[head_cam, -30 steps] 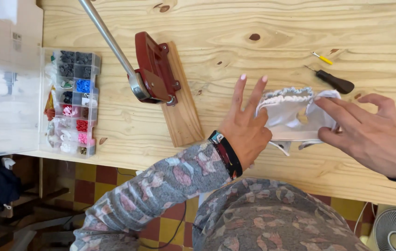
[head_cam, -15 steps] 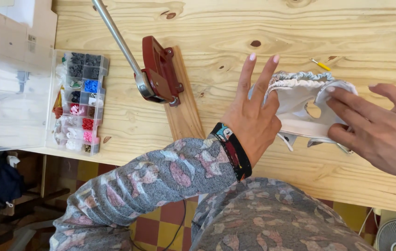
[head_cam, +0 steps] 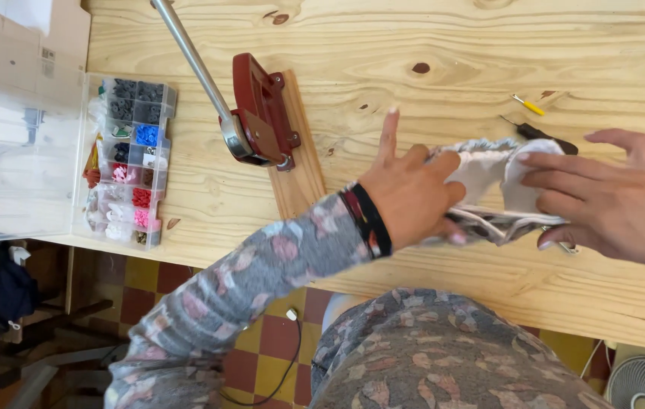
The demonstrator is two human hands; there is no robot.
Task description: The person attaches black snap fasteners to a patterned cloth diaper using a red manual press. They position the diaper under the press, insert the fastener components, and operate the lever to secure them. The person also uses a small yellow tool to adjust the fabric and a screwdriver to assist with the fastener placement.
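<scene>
Two hands work one pale fabric piece (head_cam: 489, 178) at the right of the wooden tabletop (head_cam: 428, 45). Left hand (head_cam: 413, 201): fingers closed on the fabric's left edge, index finger raised. Right hand (head_cam: 610, 201): fingers extended flat over its right side, thumb tucked beneath, pinching it. Just beyond the fabric lie a black-handled tool (head_cam: 546, 136) and a small yellow one (head_cam: 527, 104). Further left stand a red lever press (head_cam: 262, 113) on its wooden board and a clear compartment box (head_cam: 129, 163) of coloured parts.
</scene>
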